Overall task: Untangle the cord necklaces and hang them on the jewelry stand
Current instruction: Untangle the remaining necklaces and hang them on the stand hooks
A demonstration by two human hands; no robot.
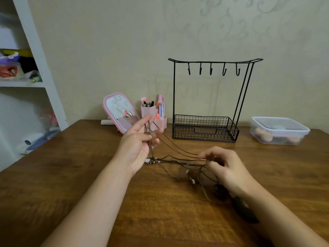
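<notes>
- Left hand raised above the table, fingers and thumb pinched round several brown strands of the cord necklaces, which run up between the fingers.
- Right hand lower and nearer the tabletop, fingertips curled in and pinching the same strands where they gather; blurred there, so exact number of cords held impossible to tell.
- Cords stretched in shallow curves between the two hands, apart from one another in mid-span, then merging into a knotted mass under and beside the right hand.
- Small pale beads and a metal piece dangling or resting just below the left palm; darker pendants lying on the wood near the right wrist.
- Likely trouble: pulling the hands further apart would tighten the tangle rather than loosen it, since both ends are gripped.
- Likely trouble: beads or pendants snagging in a loop and dragging a second cord along when one is drawn free.
- Possible slip: thin cord sliding out of the left pinch and dropping back into the heap.
- Wooden table bearing everything.
- Jewelry stand well behind, against the wall, all five hooks bare, so no necklace hung yet; wire basket at its base.
- Risk at hanging: long cords sweeping the pink brush holder or the pink mirror standing just left of the stand.
- Clear lidded box off to the right, well apart.
</notes>
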